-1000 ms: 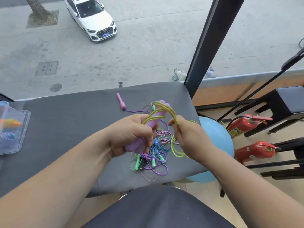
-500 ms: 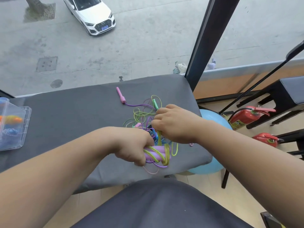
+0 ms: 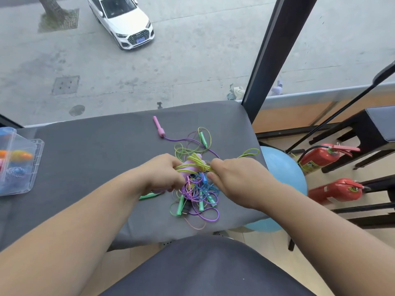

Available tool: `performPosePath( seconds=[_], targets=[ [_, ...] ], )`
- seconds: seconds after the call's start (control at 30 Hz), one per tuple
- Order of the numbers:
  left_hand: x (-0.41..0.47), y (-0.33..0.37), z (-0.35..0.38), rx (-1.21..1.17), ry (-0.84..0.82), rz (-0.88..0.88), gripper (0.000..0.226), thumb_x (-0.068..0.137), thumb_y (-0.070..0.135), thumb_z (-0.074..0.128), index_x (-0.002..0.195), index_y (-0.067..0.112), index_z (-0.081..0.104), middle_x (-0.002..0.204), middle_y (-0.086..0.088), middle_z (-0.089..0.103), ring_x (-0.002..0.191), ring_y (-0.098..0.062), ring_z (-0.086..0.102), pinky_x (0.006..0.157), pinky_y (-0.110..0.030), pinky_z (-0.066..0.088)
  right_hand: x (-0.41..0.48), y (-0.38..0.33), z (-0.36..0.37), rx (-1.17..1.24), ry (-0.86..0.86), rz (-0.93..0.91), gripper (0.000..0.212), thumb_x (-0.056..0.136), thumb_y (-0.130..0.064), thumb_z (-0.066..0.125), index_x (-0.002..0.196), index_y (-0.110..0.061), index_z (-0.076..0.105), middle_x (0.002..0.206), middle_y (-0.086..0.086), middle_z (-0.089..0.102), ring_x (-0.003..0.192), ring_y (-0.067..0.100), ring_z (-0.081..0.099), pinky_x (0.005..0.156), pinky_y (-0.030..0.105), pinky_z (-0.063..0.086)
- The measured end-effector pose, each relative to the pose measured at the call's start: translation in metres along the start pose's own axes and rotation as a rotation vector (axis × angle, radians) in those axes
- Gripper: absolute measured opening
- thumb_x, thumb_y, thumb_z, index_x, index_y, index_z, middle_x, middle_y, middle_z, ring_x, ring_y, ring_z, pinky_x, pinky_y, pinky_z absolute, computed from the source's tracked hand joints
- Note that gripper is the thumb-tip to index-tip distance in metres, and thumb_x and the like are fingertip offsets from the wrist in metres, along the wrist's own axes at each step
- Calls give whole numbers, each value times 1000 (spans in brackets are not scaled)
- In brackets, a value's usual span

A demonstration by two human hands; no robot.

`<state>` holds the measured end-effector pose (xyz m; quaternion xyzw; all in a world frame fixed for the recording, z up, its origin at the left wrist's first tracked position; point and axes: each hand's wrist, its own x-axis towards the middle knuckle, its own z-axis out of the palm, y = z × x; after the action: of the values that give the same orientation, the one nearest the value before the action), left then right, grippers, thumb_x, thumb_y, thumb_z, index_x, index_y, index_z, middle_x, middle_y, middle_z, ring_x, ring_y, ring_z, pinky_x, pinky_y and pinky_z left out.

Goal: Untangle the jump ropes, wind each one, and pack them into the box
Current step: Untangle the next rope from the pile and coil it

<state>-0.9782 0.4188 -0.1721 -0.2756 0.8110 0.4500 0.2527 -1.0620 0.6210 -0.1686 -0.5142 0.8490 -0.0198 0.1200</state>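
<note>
On the bench (image 3: 85,167) the tangle (image 3: 198,195) lies just under both grips. Left grip (image 3: 162,176) clasps the lilac handle (image 3: 188,167); right grip (image 3: 237,182) pinches the yellow-green rope (image 3: 198,164) that crosses it. Better to pull w/ small tension, loop by loop, so knots don't tighten. The box (image 3: 21,163), far left of the grips, is cut off by the frame edge; most fingertips are hidden.

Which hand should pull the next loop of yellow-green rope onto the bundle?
Probably right. The right hand pinches the yellow-green rope, whose slack trails on its side; the left hand is occupied gripping the lilac handles.
</note>
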Motion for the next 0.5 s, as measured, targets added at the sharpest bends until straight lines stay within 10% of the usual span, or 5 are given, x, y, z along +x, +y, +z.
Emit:
performPosePath(
  seconds=[0.23,0.5],
  targets=[
    [-2,4,11,-345,-81,-48,53,50,2,63,100,10,52,65,-14,55,49,-23,50,55,-29,40,-17,-3,15,194,138,154,18,104,-29,40,92,-16,36,72,2,51,69,36,54,55,42,38],
    [-13,20,13,-602,-151,28,52,51,-5,64,90,15,36,84,-26,57,52,-22,48,53,-28,38,-18,2,20,719,327,350,31,94,-36,62,79,-22,40,58,0,64,56,19,63,60,44,51]
  ],
)
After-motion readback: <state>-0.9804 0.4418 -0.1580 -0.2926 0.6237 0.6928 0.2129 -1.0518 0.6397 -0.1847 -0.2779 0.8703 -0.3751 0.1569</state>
